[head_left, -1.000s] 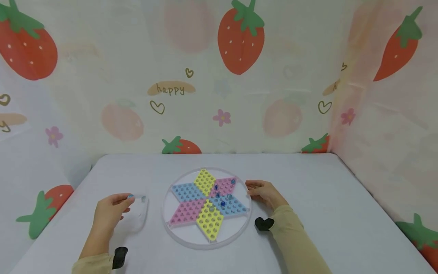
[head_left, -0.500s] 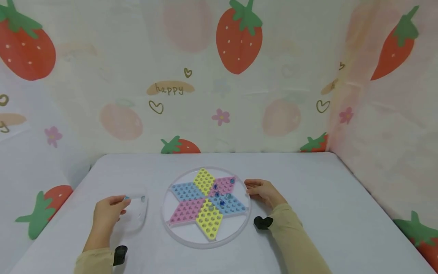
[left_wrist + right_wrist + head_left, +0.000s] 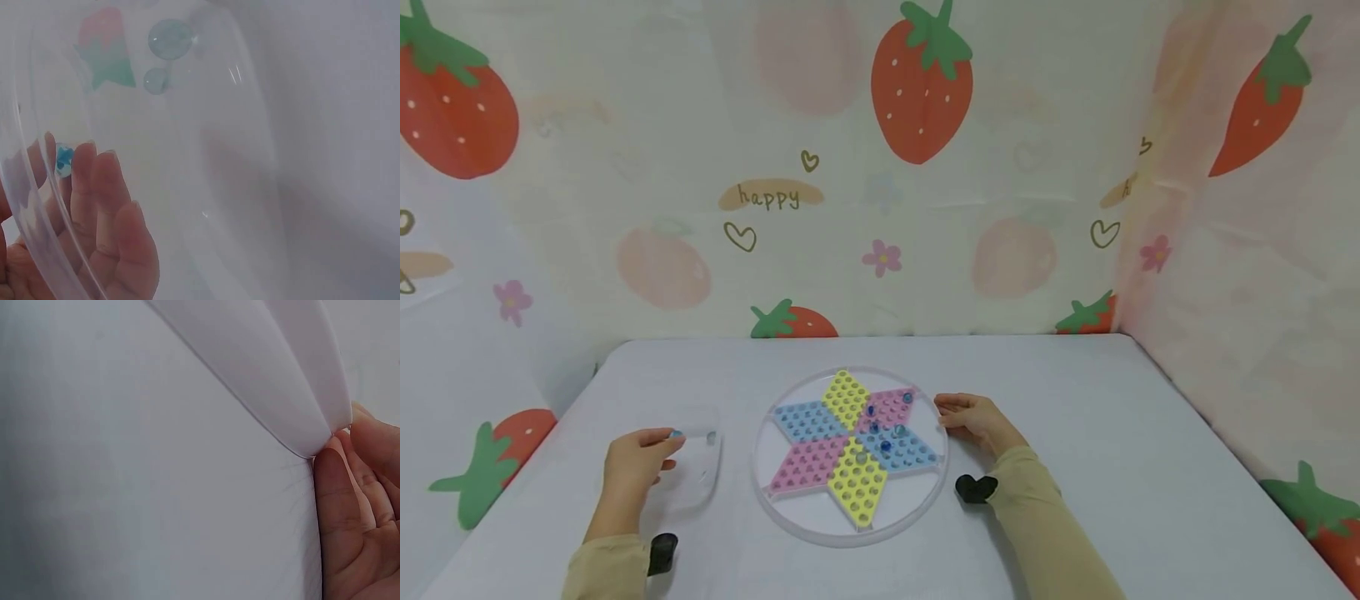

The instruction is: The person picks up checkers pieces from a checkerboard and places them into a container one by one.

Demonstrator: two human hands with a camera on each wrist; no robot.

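Observation:
My left hand [image 3: 634,467] pinches a clear marble with blue inside [image 3: 64,160] between thumb and fingertips, over the left side of a clear plastic box [image 3: 703,500]. Another marble [image 3: 711,437] lies at the box's far right corner; the left wrist view shows a large clear marble [image 3: 170,39] with a smaller round shape beside it. My right hand [image 3: 977,423] holds the rim of a round Chinese checkers board [image 3: 805,533], thumb and fingers on either side of the edge in the right wrist view. Several marbles, including a dark blue marble [image 3: 886,447], sit in the star's holes.
Both the box and the board stand on a white-covered table [image 3: 1037,367]. A strawberry-printed cloth [image 3: 850,167] hangs behind the table and at its sides. Black straps [image 3: 662,554] are on both wrists.
My left hand has shifted slightly left with the marble between its fingers. The right hand stays at the board's rim, and the marbles on the board keep their places.

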